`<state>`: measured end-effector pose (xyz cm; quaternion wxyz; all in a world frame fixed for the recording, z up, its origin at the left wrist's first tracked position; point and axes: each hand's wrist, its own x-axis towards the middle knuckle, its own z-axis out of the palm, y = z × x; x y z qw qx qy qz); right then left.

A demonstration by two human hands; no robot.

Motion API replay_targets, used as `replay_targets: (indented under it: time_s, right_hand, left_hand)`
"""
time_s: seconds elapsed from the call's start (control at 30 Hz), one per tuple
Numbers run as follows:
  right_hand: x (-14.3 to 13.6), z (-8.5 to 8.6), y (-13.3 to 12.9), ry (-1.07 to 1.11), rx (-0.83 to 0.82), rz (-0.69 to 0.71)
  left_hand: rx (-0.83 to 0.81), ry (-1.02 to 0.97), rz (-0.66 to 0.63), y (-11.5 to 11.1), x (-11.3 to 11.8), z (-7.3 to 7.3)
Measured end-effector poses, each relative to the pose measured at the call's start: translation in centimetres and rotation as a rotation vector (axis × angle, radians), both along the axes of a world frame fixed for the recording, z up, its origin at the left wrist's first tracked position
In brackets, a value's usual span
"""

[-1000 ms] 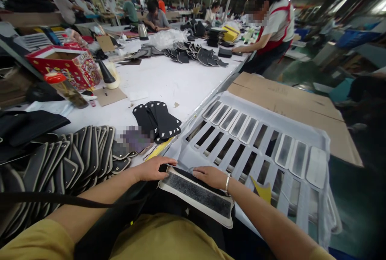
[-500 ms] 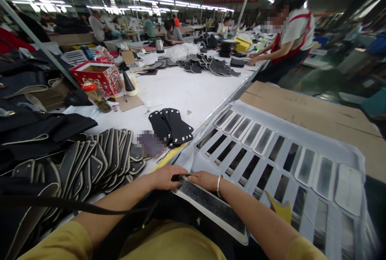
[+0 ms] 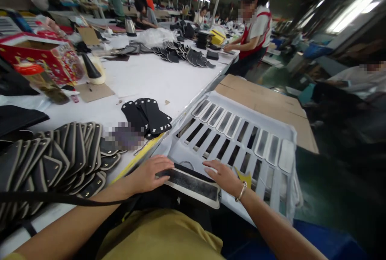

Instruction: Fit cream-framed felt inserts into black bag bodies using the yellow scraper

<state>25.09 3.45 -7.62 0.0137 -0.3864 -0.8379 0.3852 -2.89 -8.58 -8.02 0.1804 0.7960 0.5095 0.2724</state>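
At the near edge, a mustard-yellow top (image 3: 159, 236) is seen below the forearms. Just beyond it, a long black panel with off-white edging (image 3: 193, 185) is laid slantwise at the near border of a pale grey slotted sheet (image 3: 262, 123). Its left end is covered by the left hand (image 3: 150, 174), fingers and thumb stretched across it; whether that end is pinched cannot be told. The right hand (image 3: 224, 178) is held near the right end, fingers spread and clasping nothing, a silver bracelet (image 3: 241, 191) worn at its wrist. Beside that wrist, a bright yellow scrap (image 3: 245, 177) is seen on the sheet.

To the left, dark panels with beige edging (image 3: 60, 159) are heaped on a white-topped table (image 3: 141, 79). Farther along, black round-ended panels with white-marked tips (image 3: 147, 115) are fanned out. On the sheet, 5 white-bordered grey strips (image 3: 224, 121) are lined up, with 3 more to the right. Beyond, a brown cardboard sheet (image 3: 262, 95) is spread; past it, a co-worker in a red apron (image 3: 256, 30) is seen.
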Motion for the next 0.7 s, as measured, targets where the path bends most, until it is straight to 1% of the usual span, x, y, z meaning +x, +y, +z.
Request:
replay_targets:
  time_s: [0.07,0.1,0.2,0.27,0.33,0.4,0.53,0.6,0.7]
  right_hand:
    - [2.5,0.5,-2.6,0.084,0.168,-0.060]
    - [3.4,0.5,-4.1,0.115,0.242,-0.069]
    - [4.9,-0.7,-7.8,0.142,0.364,-0.088]
    - [5.1,-1.8,-9.5,0.156,0.421,-0.103]
    - [5.3,-2.8,-10.3,0.177,0.481,-0.126]
    - [5.5,-3.5,-10.6,0.196,0.531,-0.152]
    - [5.7,-3.9,-10.6,0.204,0.559,-0.174]
    - [5.7,-4.0,-10.6,0.209,0.559,-0.181]
    - [5.5,-4.3,-10.9,0.254,0.595,-0.202]
  left_hand:
    - [0.039,0.026,-0.114,-0.1,1.9,-0.5]
    - [0.049,0.038,-0.161,-0.1,2.9,-1.0]
    - [0.064,0.068,-0.270,0.1,5.8,-2.6]
    - [0.056,0.088,-0.303,0.2,7.4,-3.3]
    - [0.039,0.093,-0.292,0.3,8.4,-3.5]
    - [0.032,0.078,-0.257,0.3,9.0,-3.3]
    - [0.037,0.060,-0.233,0.0,9.9,-3.0]
    - [0.018,0.075,-0.233,-0.1,10.4,-3.1]
    - [-0.023,0.081,-0.197,-0.1,11.2,-3.5]
